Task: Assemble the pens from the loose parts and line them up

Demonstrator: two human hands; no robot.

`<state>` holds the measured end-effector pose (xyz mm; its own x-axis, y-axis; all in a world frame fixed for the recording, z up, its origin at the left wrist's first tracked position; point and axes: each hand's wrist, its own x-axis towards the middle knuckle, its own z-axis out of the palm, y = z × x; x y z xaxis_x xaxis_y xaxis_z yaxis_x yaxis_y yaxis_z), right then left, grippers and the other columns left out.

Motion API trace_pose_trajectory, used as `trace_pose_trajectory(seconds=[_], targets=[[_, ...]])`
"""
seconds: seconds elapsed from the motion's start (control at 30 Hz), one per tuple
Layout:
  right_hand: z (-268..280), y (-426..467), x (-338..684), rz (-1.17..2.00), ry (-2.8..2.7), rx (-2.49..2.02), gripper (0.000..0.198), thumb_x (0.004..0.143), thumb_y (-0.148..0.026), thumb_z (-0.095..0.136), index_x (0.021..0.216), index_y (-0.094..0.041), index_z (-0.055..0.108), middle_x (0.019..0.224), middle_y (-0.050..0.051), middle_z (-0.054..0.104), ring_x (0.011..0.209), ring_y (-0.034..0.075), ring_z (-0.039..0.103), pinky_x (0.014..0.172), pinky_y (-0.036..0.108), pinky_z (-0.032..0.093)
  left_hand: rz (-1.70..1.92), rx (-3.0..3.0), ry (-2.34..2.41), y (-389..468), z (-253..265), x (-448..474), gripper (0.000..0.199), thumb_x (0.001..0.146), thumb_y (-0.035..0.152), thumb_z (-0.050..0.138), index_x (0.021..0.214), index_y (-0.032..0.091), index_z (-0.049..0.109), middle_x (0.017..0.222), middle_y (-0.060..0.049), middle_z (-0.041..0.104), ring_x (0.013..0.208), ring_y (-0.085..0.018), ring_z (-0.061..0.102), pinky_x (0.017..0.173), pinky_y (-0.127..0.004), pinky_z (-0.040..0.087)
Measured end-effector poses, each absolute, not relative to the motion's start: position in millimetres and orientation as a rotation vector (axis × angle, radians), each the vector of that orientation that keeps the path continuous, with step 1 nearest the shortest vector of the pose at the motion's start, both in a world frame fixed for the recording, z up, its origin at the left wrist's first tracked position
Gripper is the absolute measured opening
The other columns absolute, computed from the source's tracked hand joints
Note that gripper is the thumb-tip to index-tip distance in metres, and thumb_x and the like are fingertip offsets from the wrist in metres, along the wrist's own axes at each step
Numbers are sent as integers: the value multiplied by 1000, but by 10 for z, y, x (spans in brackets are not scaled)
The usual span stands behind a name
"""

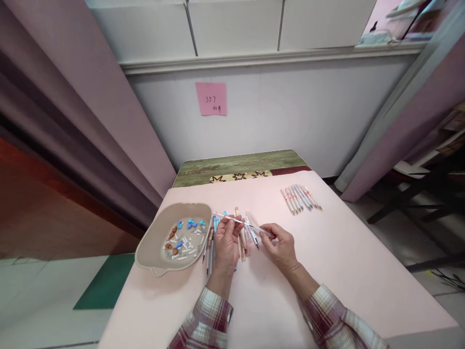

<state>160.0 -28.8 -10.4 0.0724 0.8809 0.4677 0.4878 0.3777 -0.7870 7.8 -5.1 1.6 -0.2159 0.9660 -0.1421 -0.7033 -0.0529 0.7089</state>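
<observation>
My left hand [225,245] pinches a slim white pen refill [237,220] between thumb and fingers. Its right end meets a clear pen barrel [262,230], which the fingertips of my right hand [281,246] grip. Whether the refill sits inside the barrel or only touches it is too small to tell. Under and around both hands lie loose pen parts [243,242], some with dark tips, others pinkish or blue. A beige basin [145,242] beside my left hand contains small blue, brown, white and clear pieces.
Several pens [300,198] lie side by side at the table's back right. A pale pink cover [345,271] spreads over the table, leaving a green patterned strip [240,165] at the far edge. A pink note [211,99] is stuck to the wall behind; curtains [119,97] hang at left.
</observation>
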Motion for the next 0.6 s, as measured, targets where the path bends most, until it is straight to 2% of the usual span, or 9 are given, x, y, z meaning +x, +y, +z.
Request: trace_pose_trajectory(seconds=[0.17, 0.4, 0.5, 0.6], targets=[[-95, -277, 1607, 442, -1578, -1239, 14, 84, -24, 61, 94, -21, 69, 77, 1, 66, 58, 12, 56, 60, 24, 47, 1593, 468, 809, -74, -10, 117, 23, 74, 25, 75, 90, 17, 60, 88, -5, 72, 80, -14, 70, 75, -25, 54], [-144, -291, 1532, 474, -1511, -1179, 20, 81, -23, 65, 101, -21, 65, 78, 0, 65, 61, 12, 57, 62, 24, 49, 1580, 469, 800, -88, 2, 190, 25, 70, 22, 78, 88, 16, 61, 84, -3, 71, 84, -15, 69, 78, -25, 53], [-137, -303, 1501, 469, -1428, -1182, 17, 80, -26, 68, 95, -20, 62, 73, -1, 62, 60, 11, 56, 61, 24, 49, 1543, 494, 770, -123, 15, 228, 24, 70, 22, 78, 86, 15, 61, 83, -2, 70, 84, -15, 70, 79, -26, 53], [-106, -308, 1493, 440, -1423, -1192, 11, 81, -29, 67, 85, -20, 62, 70, -1, 61, 60, 12, 54, 60, 24, 48, 1462, 522, 756, -156, 14, 242, 25, 73, 25, 76, 88, 16, 59, 85, -4, 71, 82, -17, 71, 63, -20, 53]])
